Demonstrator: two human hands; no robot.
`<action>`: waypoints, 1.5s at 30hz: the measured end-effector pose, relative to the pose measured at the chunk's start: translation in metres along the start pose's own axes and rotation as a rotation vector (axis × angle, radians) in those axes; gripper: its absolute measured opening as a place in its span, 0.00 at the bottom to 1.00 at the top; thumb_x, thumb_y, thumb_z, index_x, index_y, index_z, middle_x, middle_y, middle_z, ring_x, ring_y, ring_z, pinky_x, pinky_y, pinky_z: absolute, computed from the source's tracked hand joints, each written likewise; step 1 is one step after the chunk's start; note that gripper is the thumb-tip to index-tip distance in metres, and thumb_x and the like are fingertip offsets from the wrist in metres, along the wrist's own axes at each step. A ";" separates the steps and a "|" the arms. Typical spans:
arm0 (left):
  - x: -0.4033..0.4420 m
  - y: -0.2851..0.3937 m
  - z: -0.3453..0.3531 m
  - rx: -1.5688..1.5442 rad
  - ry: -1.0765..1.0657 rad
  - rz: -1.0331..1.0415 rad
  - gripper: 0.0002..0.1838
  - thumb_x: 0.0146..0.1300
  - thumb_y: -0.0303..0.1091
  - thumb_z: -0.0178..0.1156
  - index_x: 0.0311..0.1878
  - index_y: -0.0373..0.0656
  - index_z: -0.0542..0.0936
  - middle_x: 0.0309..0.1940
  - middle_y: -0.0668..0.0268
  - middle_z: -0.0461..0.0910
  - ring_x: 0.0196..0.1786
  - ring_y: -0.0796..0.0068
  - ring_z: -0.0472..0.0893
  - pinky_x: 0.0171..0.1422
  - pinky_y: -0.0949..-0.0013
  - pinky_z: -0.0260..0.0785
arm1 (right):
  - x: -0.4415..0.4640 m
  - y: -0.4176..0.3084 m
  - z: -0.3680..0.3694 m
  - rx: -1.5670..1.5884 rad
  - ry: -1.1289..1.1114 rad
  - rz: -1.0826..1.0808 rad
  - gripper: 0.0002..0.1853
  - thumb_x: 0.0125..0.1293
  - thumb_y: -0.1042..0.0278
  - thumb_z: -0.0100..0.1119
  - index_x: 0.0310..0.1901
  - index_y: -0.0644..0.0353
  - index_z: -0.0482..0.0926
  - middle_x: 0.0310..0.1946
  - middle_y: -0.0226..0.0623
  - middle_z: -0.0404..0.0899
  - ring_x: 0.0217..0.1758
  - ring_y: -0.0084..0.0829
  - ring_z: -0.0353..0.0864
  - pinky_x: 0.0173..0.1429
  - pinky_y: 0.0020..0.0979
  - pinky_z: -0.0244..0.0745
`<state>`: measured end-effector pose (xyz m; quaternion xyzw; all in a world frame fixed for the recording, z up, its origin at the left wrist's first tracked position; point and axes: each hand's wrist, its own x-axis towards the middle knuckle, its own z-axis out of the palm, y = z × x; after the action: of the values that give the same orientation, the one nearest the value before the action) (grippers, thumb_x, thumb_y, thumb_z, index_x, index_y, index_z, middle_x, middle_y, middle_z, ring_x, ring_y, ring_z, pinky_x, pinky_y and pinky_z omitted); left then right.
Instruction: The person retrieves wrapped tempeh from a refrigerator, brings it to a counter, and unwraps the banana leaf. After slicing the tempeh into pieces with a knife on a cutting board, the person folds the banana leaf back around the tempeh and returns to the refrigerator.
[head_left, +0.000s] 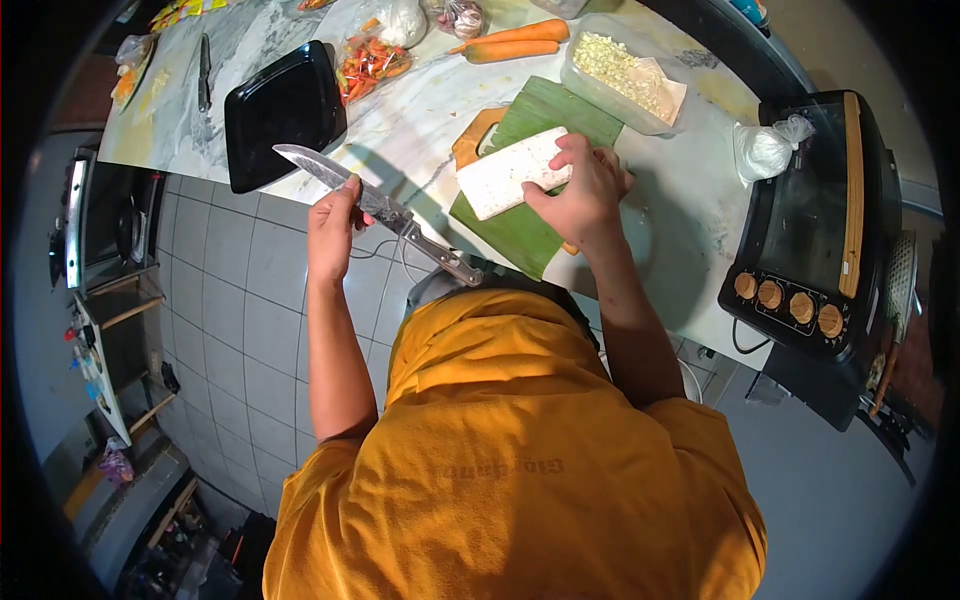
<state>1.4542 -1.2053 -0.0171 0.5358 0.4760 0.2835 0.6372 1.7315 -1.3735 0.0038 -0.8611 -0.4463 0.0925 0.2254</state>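
A large knife [400, 220] is pinched by its blade between the fingers of my left hand [338, 225], its tip toward the upper left and its handle toward my body. My right hand [585, 190] grips the right end of a white speckled block [505, 178], probably tempeh. Under the block lies a green banana leaf [515, 240], spread over a wooden board [468, 143] whose edge shows at the left. The knife is over the counter's front edge, left of the block and apart from it.
A black tray [283, 115] lies on the marble counter [410, 140], with another knife [204, 75] beyond it. Bagged chillies [365, 68], carrots [512, 45] and a tub of chopped pieces [620, 75] are farther back. At the right stand a white bag [765, 150] and an oven [800, 240].
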 end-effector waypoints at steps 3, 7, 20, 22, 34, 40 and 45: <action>0.002 -0.001 -0.005 0.002 0.000 -0.006 0.20 0.75 0.46 0.58 0.32 0.41 0.82 0.21 0.69 0.78 0.24 0.85 0.72 0.32 0.76 0.61 | -0.003 -0.005 0.000 -0.010 0.012 0.007 0.34 0.46 0.54 0.77 0.56 0.48 0.73 0.43 0.23 0.77 0.58 0.40 0.72 0.64 0.53 0.57; 0.005 -0.003 -0.008 0.000 -0.022 0.009 0.20 0.75 0.46 0.58 0.31 0.41 0.82 0.21 0.69 0.78 0.24 0.85 0.72 0.32 0.76 0.61 | -0.007 -0.010 0.002 -0.023 0.051 0.016 0.34 0.46 0.56 0.78 0.56 0.49 0.74 0.43 0.21 0.80 0.58 0.41 0.73 0.63 0.50 0.55; 0.011 -0.005 -0.012 -0.004 -0.046 0.005 0.20 0.75 0.48 0.58 0.32 0.42 0.82 0.21 0.70 0.79 0.25 0.86 0.70 0.33 0.77 0.60 | -0.010 -0.012 0.008 -0.050 0.103 0.031 0.36 0.44 0.54 0.79 0.57 0.49 0.74 0.42 0.21 0.81 0.56 0.40 0.73 0.61 0.51 0.55; 0.011 -0.006 -0.012 0.004 -0.047 0.002 0.20 0.75 0.47 0.58 0.32 0.42 0.82 0.21 0.70 0.79 0.25 0.86 0.70 0.33 0.77 0.60 | -0.010 -0.011 0.009 -0.047 0.108 0.024 0.36 0.44 0.54 0.79 0.57 0.49 0.74 0.42 0.21 0.81 0.56 0.40 0.73 0.61 0.51 0.55; 0.010 0.000 -0.011 0.000 -0.050 0.003 0.20 0.75 0.47 0.58 0.32 0.42 0.83 0.20 0.69 0.79 0.24 0.85 0.71 0.33 0.77 0.61 | -0.012 -0.010 0.012 -0.047 0.148 0.004 0.36 0.44 0.54 0.79 0.56 0.48 0.74 0.42 0.20 0.81 0.55 0.40 0.74 0.60 0.51 0.56; 0.010 -0.002 -0.015 0.007 -0.059 0.005 0.20 0.75 0.46 0.58 0.31 0.42 0.82 0.21 0.70 0.78 0.25 0.85 0.72 0.33 0.77 0.62 | -0.011 -0.010 0.013 -0.061 0.144 0.020 0.36 0.44 0.54 0.79 0.56 0.47 0.73 0.42 0.20 0.81 0.56 0.41 0.74 0.60 0.51 0.56; 0.006 0.009 -0.007 0.020 -0.043 0.005 0.20 0.75 0.46 0.58 0.29 0.42 0.82 0.20 0.71 0.77 0.24 0.85 0.72 0.33 0.77 0.62 | -0.012 -0.012 0.011 -0.080 0.136 0.036 0.36 0.45 0.54 0.79 0.57 0.47 0.73 0.42 0.20 0.81 0.57 0.40 0.74 0.61 0.51 0.55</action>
<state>1.4509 -1.1949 -0.0100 0.5493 0.4635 0.2688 0.6412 1.7114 -1.3738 -0.0006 -0.8816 -0.4177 0.0198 0.2189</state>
